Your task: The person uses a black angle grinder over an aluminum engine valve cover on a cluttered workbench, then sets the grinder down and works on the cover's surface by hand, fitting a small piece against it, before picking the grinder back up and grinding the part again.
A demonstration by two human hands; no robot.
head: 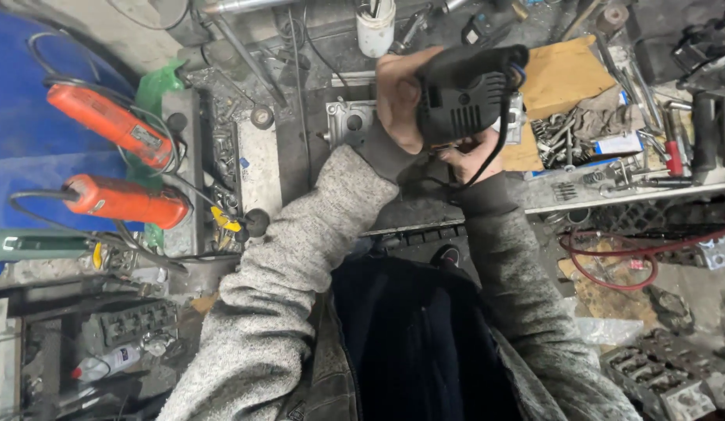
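Left hand: the left hand (399,97) is wrapping its fingers tight around the left side of the black plastic power tool with air slots (463,92), and it is gripping it.
Right hand: the right hand (470,158) is sitting under the bottom end of the same tool with its fingers curled shut on it, and the tool's black cord (493,156) is running down past it.
Tool: the black power tool is being held up in both hands over the middle of the dirty grey metal workbench (300,168), near its front edge.
Under the tool: a grey cast metal part with round holes (348,121) is lying on the workbench just behind the hands, and the tool is hiding some of it.
Sleeves: both arms are wearing fuzzy grey knit sleeves (288,296).
Left side: two orange power tools with black cords (113,121) are resting on a big blue round drum (19,117) beside the left end of the workbench.
Right side: a flat brown wooden board (565,74) and a pile of silver metal tools (561,132) are lying toward the right end.
Back edge: a white plastic cup (375,30) is standing at the back.
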